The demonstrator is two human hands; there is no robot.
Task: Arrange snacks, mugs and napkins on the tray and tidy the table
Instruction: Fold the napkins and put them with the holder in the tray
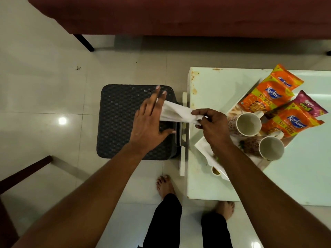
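A white napkin [176, 113] stretches between my two hands over the gap beside the table. My right hand [213, 124] pinches its right end. My left hand [150, 120] lies flat with spread fingers along its left end, over the dark woven stool [118, 122]. On the white tray [202, 145] stand two empty mugs [249, 123] [271, 147] and several orange snack packets [265, 97] with a pink one [309, 106]. Another napkin [217, 164] lies on the tray's near corner, partly hidden by my right forearm.
The pale green table [215, 187] has a stained left edge. A small cup [215, 170] peeks out beside my right forearm. A red sofa [179, 15] runs along the back. A dark chair arm [23, 172] is at the left. My bare feet [165, 185] stand on the tiled floor.
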